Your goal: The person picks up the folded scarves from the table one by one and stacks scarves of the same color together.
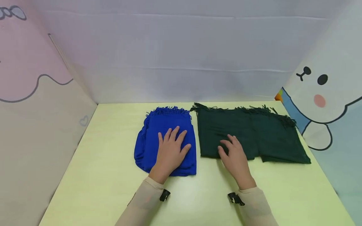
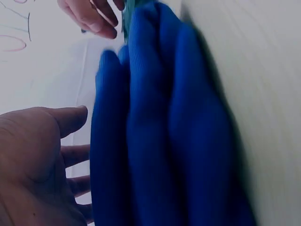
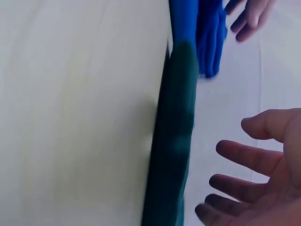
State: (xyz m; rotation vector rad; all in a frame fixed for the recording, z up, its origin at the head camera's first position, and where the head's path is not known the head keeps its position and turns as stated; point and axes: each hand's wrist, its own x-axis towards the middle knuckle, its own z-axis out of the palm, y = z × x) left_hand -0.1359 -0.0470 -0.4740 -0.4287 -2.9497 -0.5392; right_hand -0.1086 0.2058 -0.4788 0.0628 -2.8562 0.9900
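Observation:
A folded blue scarf (image 1: 155, 125) with a fringe along its far edge lies left of the middle of the table. Over it my left hand (image 1: 171, 150) is spread, fingers straight and apart. In the left wrist view the scarf's thick stacked folds (image 2: 150, 122) stand beside that palm. To the right lies a dark green scarf (image 1: 280, 138), folded flatter and wider, its fringe also at the far side. My right hand (image 1: 234, 160) hovers at its near edge with fingers loosely bent and nothing held. The right wrist view shows those fingers apart from the green fold (image 3: 174, 136).
Both scarves lie on a pale yellow table (image 1: 113, 150). A white wall (image 1: 183, 47) rises behind it, and printed cartoon panels stand at left and right. Each sleeve carries a small black wrist device (image 1: 165, 195) at the cuff.

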